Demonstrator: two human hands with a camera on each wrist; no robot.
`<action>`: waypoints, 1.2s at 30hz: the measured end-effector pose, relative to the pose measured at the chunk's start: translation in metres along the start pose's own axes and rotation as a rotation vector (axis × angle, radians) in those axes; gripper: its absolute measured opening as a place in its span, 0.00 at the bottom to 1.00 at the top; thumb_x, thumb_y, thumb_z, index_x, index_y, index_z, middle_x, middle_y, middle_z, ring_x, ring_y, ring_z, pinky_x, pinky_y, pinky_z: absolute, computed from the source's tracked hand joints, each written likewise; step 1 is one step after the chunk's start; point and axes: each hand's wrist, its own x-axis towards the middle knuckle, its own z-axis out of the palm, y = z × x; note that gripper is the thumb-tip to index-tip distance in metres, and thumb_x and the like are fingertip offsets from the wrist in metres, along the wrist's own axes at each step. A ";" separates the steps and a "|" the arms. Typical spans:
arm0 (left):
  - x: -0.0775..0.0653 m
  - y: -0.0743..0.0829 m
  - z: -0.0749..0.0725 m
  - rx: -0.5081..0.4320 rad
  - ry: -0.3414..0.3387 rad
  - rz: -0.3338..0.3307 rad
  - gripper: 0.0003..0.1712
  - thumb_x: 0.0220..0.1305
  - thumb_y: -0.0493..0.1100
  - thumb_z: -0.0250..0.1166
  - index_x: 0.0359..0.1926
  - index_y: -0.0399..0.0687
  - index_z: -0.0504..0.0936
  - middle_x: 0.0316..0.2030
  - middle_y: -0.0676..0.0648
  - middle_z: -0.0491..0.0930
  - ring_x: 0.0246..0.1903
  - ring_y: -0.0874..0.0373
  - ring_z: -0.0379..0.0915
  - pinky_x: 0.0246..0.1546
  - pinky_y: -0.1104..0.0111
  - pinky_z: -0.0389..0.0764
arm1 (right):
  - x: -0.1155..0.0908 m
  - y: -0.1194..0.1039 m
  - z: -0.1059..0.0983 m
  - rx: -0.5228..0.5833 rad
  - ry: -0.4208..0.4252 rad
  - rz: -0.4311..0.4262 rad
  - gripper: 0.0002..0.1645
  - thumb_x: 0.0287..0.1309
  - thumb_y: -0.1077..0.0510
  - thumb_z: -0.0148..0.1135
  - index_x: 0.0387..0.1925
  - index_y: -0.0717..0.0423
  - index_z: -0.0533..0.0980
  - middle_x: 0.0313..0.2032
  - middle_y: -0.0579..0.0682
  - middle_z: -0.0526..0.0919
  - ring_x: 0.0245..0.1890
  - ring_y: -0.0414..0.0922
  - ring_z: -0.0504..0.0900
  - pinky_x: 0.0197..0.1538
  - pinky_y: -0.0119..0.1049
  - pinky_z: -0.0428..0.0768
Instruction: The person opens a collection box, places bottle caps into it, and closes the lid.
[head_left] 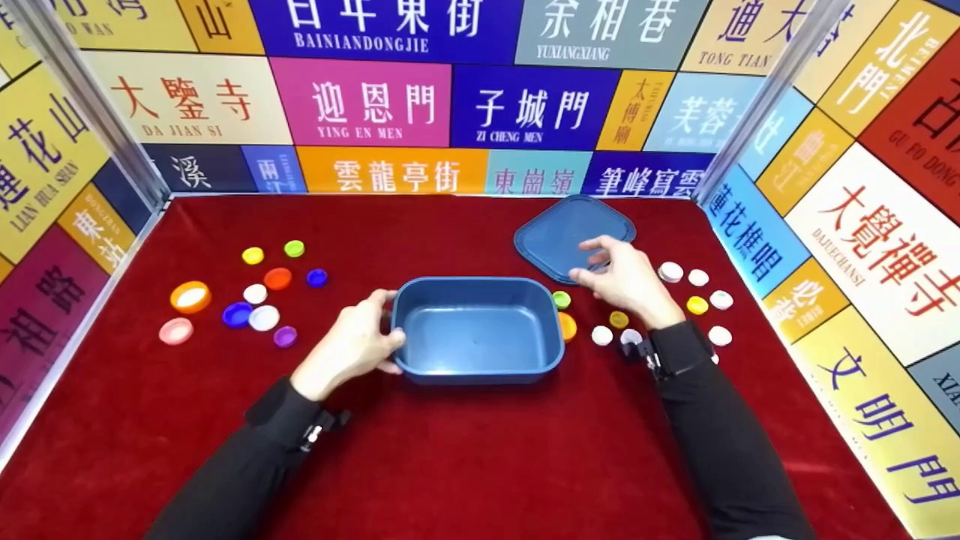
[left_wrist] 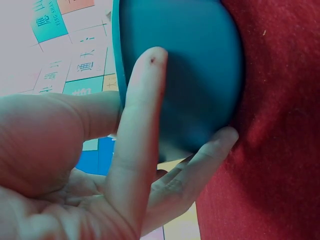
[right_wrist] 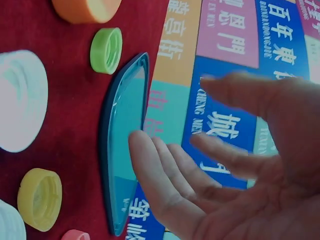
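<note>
Blue container (head_left: 480, 341), mid-counter, mouth upward, held at its left end. Left grip (head_left: 349, 341), a bare hand, grasps that end wall: one finger lies flat along the outside, another curls at the lower edge, a digit meets the rim. Probable reason: a hold on one end steadies a light box and leaves its mouth unobstructed.

Right grip (head_left: 626, 281): released, holding nothing. Thumb and forefinger spread, remaining fingers half bent, over the near right part of the blue lid (head_left: 551, 236); whether a fingertip touches it, I cannot tell.

Container: smooth, apparently moulded plastic, rounded rectangle, thin lip, inner floor catching a soft glare. Lid: same blue, flat, rounded corners, raised border; lies askew behind the container, close to the back panels, perhaps put there to keep the mouth uncovered.

Further out, caps in two scattered groups flank the container, seemingly within reach of either arm. Left group includes an orange cap (head_left: 190, 297) with white centre, a purple cap (head_left: 285, 337) and a red cap (head_left: 277, 279). Right group: green cap (head_left: 561, 300) just beside the container's end, mostly white ones beyond. Round, hollow, rigid-looking; ridged sides on some.

Counter (head_left: 465, 457) wears red cloth, matte and slightly napped, likely enough to stop caps sliding. Printed panels (head_left: 360, 101) enclose the back and sides.
</note>
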 end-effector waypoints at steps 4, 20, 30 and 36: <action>0.000 0.000 -0.001 -0.004 0.002 0.005 0.40 0.79 0.32 0.71 0.86 0.37 0.68 0.71 0.25 0.83 0.44 0.39 0.98 0.33 0.62 0.98 | -0.010 -0.004 0.004 -0.043 -0.061 -0.098 0.35 0.77 0.50 0.77 0.80 0.50 0.79 0.72 0.67 0.84 0.65 0.65 0.91 0.67 0.62 0.93; -0.002 0.002 -0.001 -0.010 0.001 0.000 0.40 0.79 0.32 0.71 0.86 0.37 0.67 0.71 0.24 0.83 0.45 0.37 0.98 0.33 0.61 0.98 | -0.035 0.003 0.017 -0.225 -0.245 -0.330 0.40 0.64 0.54 0.86 0.77 0.49 0.84 0.62 0.63 0.85 0.63 0.62 0.91 0.68 0.63 0.92; 0.000 -0.001 -0.001 -0.010 -0.004 0.010 0.40 0.79 0.32 0.70 0.86 0.37 0.67 0.71 0.25 0.83 0.42 0.41 0.98 0.33 0.61 0.98 | -0.032 0.007 0.033 -0.272 -0.250 -0.435 0.24 0.59 0.59 0.86 0.57 0.49 0.89 0.48 0.58 0.89 0.53 0.56 0.90 0.57 0.50 0.91; -0.002 -0.001 -0.001 -0.021 -0.002 0.022 0.39 0.80 0.32 0.70 0.85 0.36 0.67 0.71 0.24 0.83 0.40 0.41 0.98 0.33 0.59 0.98 | -0.028 0.009 0.036 -0.252 -0.221 -0.445 0.22 0.58 0.63 0.85 0.55 0.52 0.91 0.44 0.58 0.92 0.47 0.54 0.92 0.53 0.49 0.94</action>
